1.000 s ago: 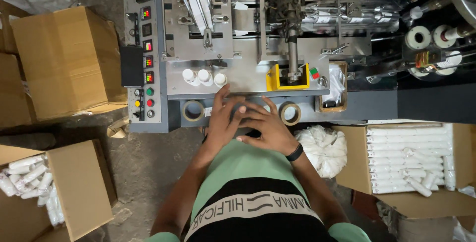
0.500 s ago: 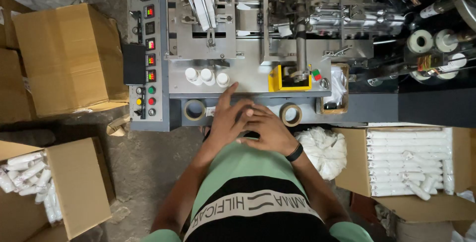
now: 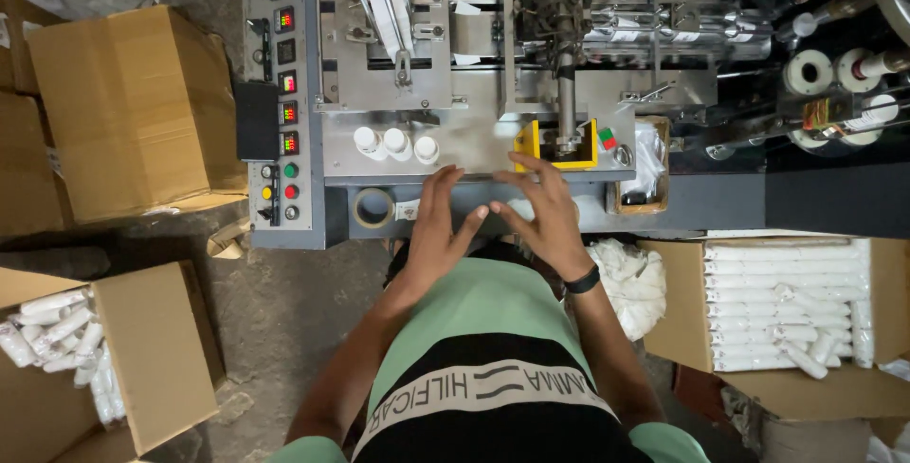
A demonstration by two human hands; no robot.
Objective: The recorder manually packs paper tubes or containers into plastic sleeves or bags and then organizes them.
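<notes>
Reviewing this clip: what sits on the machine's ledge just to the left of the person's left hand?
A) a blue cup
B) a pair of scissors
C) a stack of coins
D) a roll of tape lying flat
D: a roll of tape lies flat on the grey ledge of the machine, just beside the left hand, while the right hand rests spread out on the other side.

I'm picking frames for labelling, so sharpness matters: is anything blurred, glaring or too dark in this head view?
Head view: the left hand and right hand are slightly motion-soft at the fingertips; the steel machine deck shows mild glare; the upper right corner around the spools is dark; the cardboard boxes are evenly lit and sharp.
</notes>
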